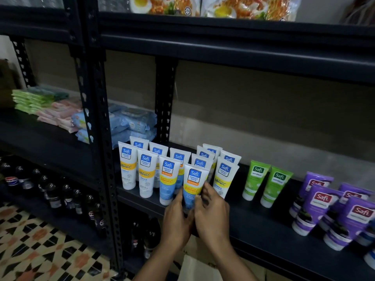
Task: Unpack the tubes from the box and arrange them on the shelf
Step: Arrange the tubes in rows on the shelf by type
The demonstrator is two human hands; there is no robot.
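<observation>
A white and blue Safi tube (193, 182) stands cap down at the front edge of the dark shelf (263, 226). My left hand (176, 222) grips its left side and my right hand (211, 211) grips its right side. Several similar white tubes (146, 171) stand in rows just behind and to the left of it. Two green tubes (265, 182) stand to the right, and several purple tubes (328, 209) stand at the far right. The top of a cardboard box (203, 264) shows below my forearms.
Blue wipe packs (132, 122) lie behind the white tubes. Green and pink packs (40, 104) are stacked on the left shelf. Dark bottles (52, 191) fill the lower shelves. Noodle packets (213, 7) sit on the top shelf. An upright black post (97, 118) divides the racks.
</observation>
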